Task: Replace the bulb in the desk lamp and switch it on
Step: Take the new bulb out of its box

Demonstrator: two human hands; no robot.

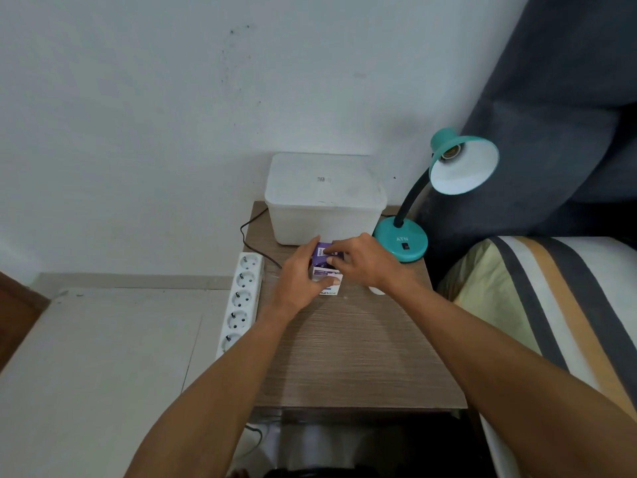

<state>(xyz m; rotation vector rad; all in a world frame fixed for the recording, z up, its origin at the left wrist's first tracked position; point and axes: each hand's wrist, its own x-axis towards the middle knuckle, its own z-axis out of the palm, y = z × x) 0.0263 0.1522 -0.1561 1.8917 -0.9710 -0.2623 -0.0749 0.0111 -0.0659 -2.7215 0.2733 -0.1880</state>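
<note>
A teal desk lamp (401, 242) stands at the back right of the wooden bedside table (358, 353). Its shade (465, 167) tilts toward me and the socket (451, 152) inside holds no bulb. A small purple and white bulb box (326, 274) stands upright on the table. My left hand (300, 277) grips the box's left side. My right hand (365, 262) has its fingers on the box's purple top flap. A small white rounded object (377, 290), maybe a bulb, lies on the table just under my right wrist, mostly hidden.
A white lidded plastic tub (325, 198) sits at the table's back, right behind the box. A white power strip (241, 298) runs along the table's left edge, with a black cable (253, 236) beside it. A striped bed (551, 305) borders the right.
</note>
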